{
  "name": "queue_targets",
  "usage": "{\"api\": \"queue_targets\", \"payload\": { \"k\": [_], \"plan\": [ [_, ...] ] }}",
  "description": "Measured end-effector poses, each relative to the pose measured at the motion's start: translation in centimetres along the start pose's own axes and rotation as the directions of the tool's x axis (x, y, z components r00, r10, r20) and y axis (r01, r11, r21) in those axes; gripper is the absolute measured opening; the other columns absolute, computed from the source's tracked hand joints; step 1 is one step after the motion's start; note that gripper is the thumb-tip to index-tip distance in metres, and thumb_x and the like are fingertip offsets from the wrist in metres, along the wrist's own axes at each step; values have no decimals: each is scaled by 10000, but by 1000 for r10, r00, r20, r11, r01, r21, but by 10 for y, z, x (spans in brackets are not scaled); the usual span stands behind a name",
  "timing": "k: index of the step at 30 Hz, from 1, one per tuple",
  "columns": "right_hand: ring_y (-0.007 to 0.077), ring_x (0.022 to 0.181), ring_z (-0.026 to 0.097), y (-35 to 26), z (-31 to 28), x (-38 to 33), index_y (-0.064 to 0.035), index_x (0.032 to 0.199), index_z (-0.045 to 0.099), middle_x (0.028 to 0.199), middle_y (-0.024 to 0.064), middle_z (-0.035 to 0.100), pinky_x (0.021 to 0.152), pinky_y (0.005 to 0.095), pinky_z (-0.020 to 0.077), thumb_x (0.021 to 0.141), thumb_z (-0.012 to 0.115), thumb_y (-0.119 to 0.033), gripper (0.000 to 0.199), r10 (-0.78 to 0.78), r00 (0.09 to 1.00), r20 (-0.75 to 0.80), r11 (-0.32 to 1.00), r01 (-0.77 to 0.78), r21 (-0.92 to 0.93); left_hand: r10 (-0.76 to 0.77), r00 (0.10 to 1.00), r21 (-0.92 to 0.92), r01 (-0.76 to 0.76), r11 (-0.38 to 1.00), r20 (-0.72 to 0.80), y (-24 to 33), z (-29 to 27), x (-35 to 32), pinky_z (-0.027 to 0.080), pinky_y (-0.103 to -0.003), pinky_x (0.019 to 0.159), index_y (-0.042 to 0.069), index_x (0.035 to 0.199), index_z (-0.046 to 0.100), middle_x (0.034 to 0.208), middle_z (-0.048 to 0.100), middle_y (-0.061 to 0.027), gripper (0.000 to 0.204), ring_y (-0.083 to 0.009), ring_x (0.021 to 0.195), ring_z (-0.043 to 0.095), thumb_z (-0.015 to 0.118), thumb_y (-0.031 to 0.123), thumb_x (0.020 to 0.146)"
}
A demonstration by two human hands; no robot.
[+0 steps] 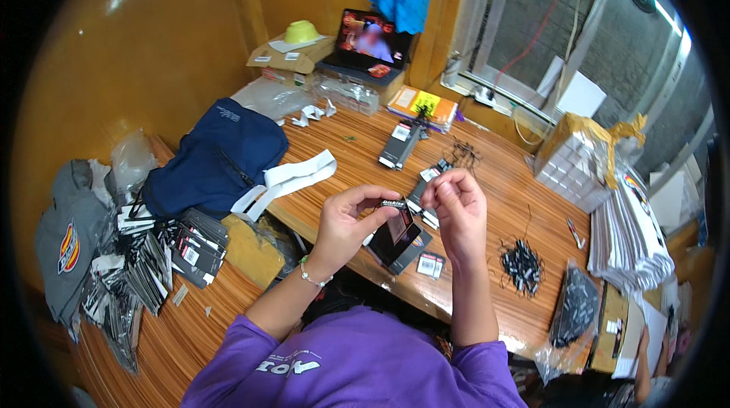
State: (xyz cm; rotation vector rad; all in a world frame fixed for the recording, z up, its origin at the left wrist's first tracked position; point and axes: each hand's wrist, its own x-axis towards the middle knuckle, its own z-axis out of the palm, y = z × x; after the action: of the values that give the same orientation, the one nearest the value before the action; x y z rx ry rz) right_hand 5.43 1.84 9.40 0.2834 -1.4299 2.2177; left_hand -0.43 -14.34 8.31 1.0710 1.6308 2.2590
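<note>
My left hand (pixel 346 225) is closed in a pinch on the top edge of a black hang tag (pixel 395 204), held up over the table's near edge. Just to its right, my right hand (pixel 458 214) is raised with thumb and fingertips pressed together; whatever is between them is too small to make out. Under my hands lie more dark tags (pixel 398 254) and a small white barcode label (pixel 431 265). Behind the fingers, a row of tags (pixel 417 193) is partly hidden. Farther back stands a stack of grey-black tags (pixel 400 146). A heap of black tag strings (pixel 522 267) sits to the right.
At left lie a navy garment (pixel 220 149), a grey garment (pixel 72 241) and many bundled tags (pixel 198 248). A laptop (pixel 372 39) stands at the back. On the right are a wrapped box stack (pixel 574 161), white packets (pixel 627 233) and a bag of black pieces (pixel 576 305). Another person's arm (pixel 645 362) shows lower right.
</note>
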Motion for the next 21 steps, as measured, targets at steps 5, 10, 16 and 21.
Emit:
{"api": "queue_targets", "payload": {
  "k": [5, 10, 16, 21],
  "plan": [
    [92, 744, 560, 0, 17, 6, 18, 924, 548, 797, 39, 587, 693, 224, 467, 849, 573, -25, 91, 79, 991, 112, 993, -69, -91, -19, 996, -36, 16, 999, -82, 3, -7, 5, 489, -244, 791, -33, 1011, 572, 935, 619, -84, 221, -127, 859, 600, 606, -63, 794],
    [96, 746, 570, 2, 3, 11, 28, 946, 567, 814, 47, 600, 680, 226, 476, 840, 588, -27, 121, 114, 984, 138, 986, -95, -138, 37, 995, 34, -34, 999, -92, 1, 1, 14, 492, -230, 781, -34, 1022, 575, 960, 621, -79, 208, -111, 866, 599, 600, -33, 816],
    [85, 734, 561, -9, -15, 17, 7, 1000, 539, 793, 28, 578, 658, 213, 462, 849, 577, -33, 161, 87, 991, 105, 993, -78, -86, 67, 997, 84, -63, 994, -47, 0, 21, 30, 494, -243, 794, -39, 1030, 572, 955, 623, -85, 221, -121, 869, 603, 596, -48, 811],
    [81, 754, 549, -14, -15, 18, 0, 962, 524, 803, 24, 560, 674, 213, 447, 843, 566, -10, 126, 24, 996, 85, 996, -17, -91, 86, 996, 91, -82, 992, -33, 1, 30, 37, 499, -263, 812, -49, 1030, 565, 969, 617, -97, 214, -152, 895, 607, 581, -55, 816]
  ]
}}
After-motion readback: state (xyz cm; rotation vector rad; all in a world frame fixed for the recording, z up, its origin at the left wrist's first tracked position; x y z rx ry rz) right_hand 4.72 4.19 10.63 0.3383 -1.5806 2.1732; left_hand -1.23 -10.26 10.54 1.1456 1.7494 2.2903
